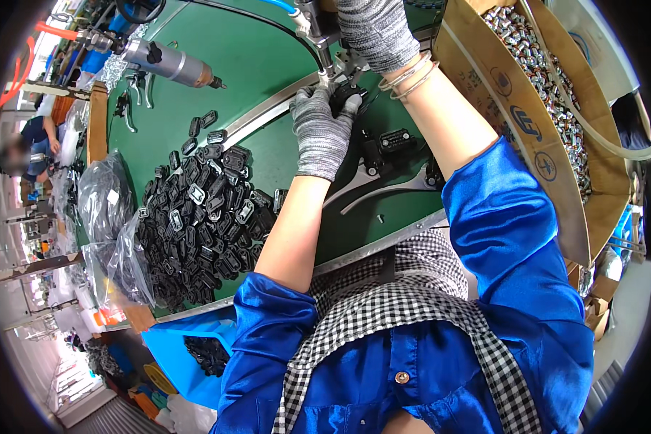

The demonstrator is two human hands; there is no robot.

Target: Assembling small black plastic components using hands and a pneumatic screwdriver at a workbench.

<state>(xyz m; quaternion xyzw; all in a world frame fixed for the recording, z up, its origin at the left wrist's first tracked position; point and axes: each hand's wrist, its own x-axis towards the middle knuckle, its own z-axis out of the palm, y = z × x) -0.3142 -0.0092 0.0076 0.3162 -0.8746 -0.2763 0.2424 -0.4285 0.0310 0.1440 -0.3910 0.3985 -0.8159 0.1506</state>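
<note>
My left hand (320, 134), in a grey knitted glove, is closed on a small black part (345, 100) beneath an upright metal tool (322, 36). My right hand (377, 32), gloved the same way, is raised beside that tool at the upper edge; its fingers are mostly out of sight, so their grip is unclear. Close to the left wrist lie silver levers (387, 189) with black bodies (396, 140). A large pile of small black rectangular caps (202, 210) spreads to the left of my left forearm.
A cardboard box (510, 108) full of small metal parts stands at the right. A hand-held power driver (170, 64) hangs at upper left. Clear plastic bags (107, 199) sit at the green table's (246, 79) left side; a blue bin (173, 354) is below. Another person (40, 145) is far left.
</note>
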